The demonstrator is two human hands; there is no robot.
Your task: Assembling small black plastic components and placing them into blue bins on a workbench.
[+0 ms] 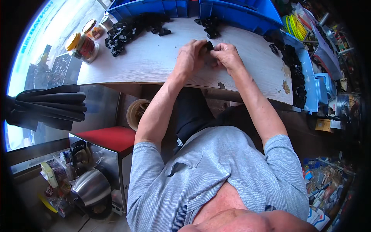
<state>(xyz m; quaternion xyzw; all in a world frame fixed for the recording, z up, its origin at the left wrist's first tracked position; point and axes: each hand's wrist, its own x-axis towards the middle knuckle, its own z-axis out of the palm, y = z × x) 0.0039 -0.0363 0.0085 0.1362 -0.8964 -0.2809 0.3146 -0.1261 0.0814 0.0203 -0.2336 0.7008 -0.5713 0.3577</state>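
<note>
Over the white worktable, my left hand and my right hand meet in front of me. Between my fingertips is a small black part, mostly covered, so its kind does not show. My left fingers curl around it, and my right thumb and fingers pinch at its right side. Just beyond my hands lies a small group of black plastic pieces. Farther left, a larger pile of similar black pieces spreads over the tabletop, with a single black piece near its right end.
Two blue bins line the far edge. Lidded jars stand at the table's left corner. On the right, a light-blue tray holds many black parts. Under the table sits a round bucket; a red-topped cabinet is left.
</note>
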